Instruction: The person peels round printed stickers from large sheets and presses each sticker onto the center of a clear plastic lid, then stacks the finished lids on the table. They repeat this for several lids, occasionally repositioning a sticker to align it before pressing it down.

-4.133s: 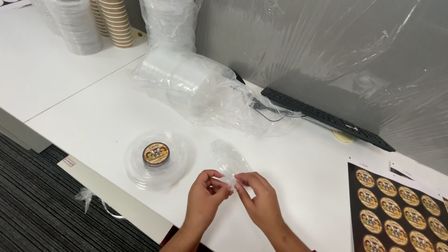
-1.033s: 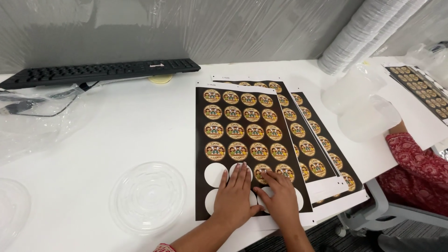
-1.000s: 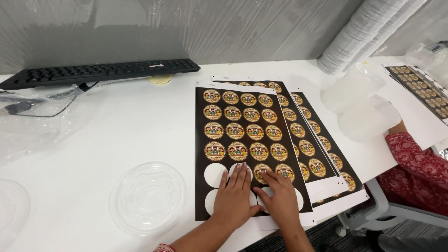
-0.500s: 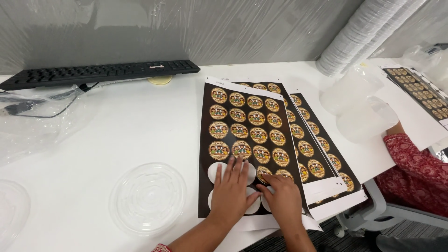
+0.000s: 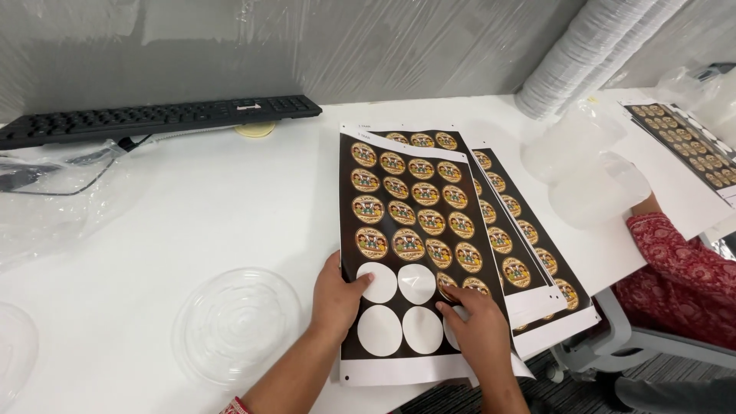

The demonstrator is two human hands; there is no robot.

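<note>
White tabletop point(image 5: 230, 207) fills most of what we see, with a grey wall behind it covered in clear plastic film. At the far left we find crumpled clear plastic wrap point(image 5: 54, 207) and, along the back edge, a black keyboard point(image 5: 153, 119) lying crosswise. Nearer to us on the left sits a clear round plastic lid point(image 5: 234, 322), ribbed in rings, lying flat and bare of any label.

Our left hand point(image 5: 336, 300) rests open, pressing flat on the left edge of the sticker sheet point(image 5: 410, 238), thumb on a blank white circle. That sheet is black, rectangular, with its long axis running away from us toward the wall, tilted slightly left at the top. It carries rows of round brown-and-gold stickers; the nearest two rows show white empty circles. Our right hand point(image 5: 479, 330) lies on the sheet's lower right, fingertips pinched together at the edge of one round sticker point(image 5: 448, 285).

More sheets point(image 5: 529, 253) of the same kind fan out just beneath to the right. Beyond them lie stacked clear lids in a plastic bag point(image 5: 590, 169), and another person's red patterned sleeve point(image 5: 678, 264) at the right edge, beside a further sticker sheet point(image 5: 682, 146).
</note>
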